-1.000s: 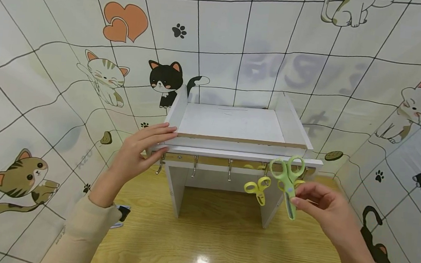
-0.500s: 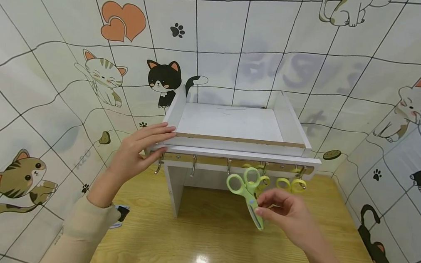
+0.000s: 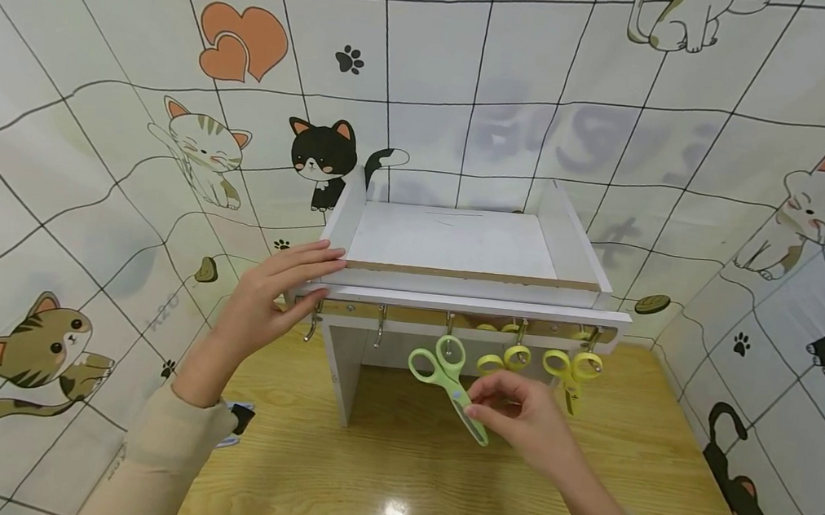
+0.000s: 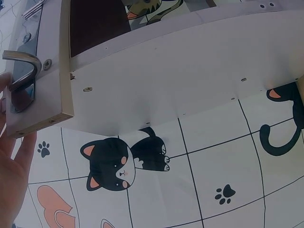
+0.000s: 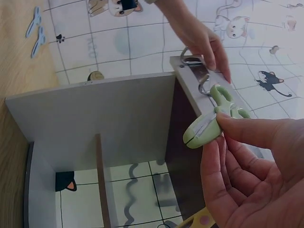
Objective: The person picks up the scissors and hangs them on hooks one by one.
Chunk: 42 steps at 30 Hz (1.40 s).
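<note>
My right hand (image 3: 523,427) pinches light green scissors (image 3: 457,397) by the blade end between thumb and fingers, handle loops pointing up and left. The loops overlap the middle metal hook (image 3: 450,326) in the head view. In the right wrist view the thumb lies on the green scissors (image 5: 206,128), with fingertips below. My left hand (image 3: 257,301) rests on the left front corner of a white shelf unit (image 3: 458,245), fingers extended over the top and thumb lower at the front. In the left wrist view that hand (image 4: 14,175) is partly cut off beside the hook board (image 4: 52,95).
Yellow scissors (image 3: 574,368) hang on the far-right hook, with another yellow pair (image 3: 502,359) on the hook beside it. Two bare hooks (image 3: 380,326) are toward the left. Two light blue scissors (image 5: 38,42) lie on the wooden table (image 3: 334,480). Cat-print walls surround it.
My right hand has carried the green scissors left, from in front of the right-hand hooks to the middle hook, uncovering the far-right yellow scissors. The left hand has stayed in place.
</note>
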Each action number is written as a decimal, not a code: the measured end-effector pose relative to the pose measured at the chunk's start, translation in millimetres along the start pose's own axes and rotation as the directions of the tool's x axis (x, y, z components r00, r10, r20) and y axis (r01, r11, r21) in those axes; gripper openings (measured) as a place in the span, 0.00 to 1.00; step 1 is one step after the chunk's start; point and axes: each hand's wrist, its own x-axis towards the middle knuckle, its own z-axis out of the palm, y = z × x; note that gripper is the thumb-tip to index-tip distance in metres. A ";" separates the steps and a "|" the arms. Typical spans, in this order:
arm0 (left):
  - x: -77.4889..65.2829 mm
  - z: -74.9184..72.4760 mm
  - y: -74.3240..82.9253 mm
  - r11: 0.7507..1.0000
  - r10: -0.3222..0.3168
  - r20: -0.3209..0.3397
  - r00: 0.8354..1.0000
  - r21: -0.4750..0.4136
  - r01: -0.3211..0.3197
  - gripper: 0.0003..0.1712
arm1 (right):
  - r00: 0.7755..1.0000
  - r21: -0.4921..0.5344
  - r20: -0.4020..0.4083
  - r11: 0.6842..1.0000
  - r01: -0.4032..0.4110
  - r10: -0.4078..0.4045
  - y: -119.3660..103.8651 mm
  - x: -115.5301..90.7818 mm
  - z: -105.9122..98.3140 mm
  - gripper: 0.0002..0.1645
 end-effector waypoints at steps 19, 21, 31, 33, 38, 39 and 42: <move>-0.7 0.2 1.5 1.000 -0.011 0.001 1.000 0.007 0.011 0.29 | 0.996 -0.133 -0.087 0.991 -0.021 0.009 8.7 -3.7 2.1 0.08; -0.6 0.4 1.3 1.000 -0.009 -0.001 1.000 0.005 0.009 0.29 | 0.996 -0.141 -0.091 0.990 -0.004 -0.009 8.0 -5.1 0.5 0.08; 0.3 0.7 0.1 1.000 -0.001 -0.006 1.000 0.006 0.001 0.29 | 0.994 -0.231 -0.047 0.969 0.089 -0.103 -14.3 -12.6 -18.3 0.08; 0.2 0.5 0.2 1.000 -0.006 -0.005 1.000 0.007 0.006 0.29 | 0.992 -0.256 -0.038 0.961 0.107 -0.120 -21.4 -13.0 -25.0 0.09; -0.2 0.5 0.3 1.000 -0.015 -0.001 1.000 0.010 0.015 0.29 | 0.967 -0.322 -0.008 0.916 0.238 -0.254 -40.5 -10.2 -48.0 0.14; -0.5 0.7 0.1 1.000 -0.016 -0.002 1.000 0.010 0.016 0.29 | 0.957 -0.330 -0.002 0.904 0.272 -0.289 -44.4 -8.8 -53.4 0.15; -0.9 0.9 -0.2 1.000 -0.018 -0.001 1.000 0.008 0.018 0.29 | 0.927 -0.386 -0.007 0.856 0.343 -0.375 -55.3 -3.7 -69.2 0.19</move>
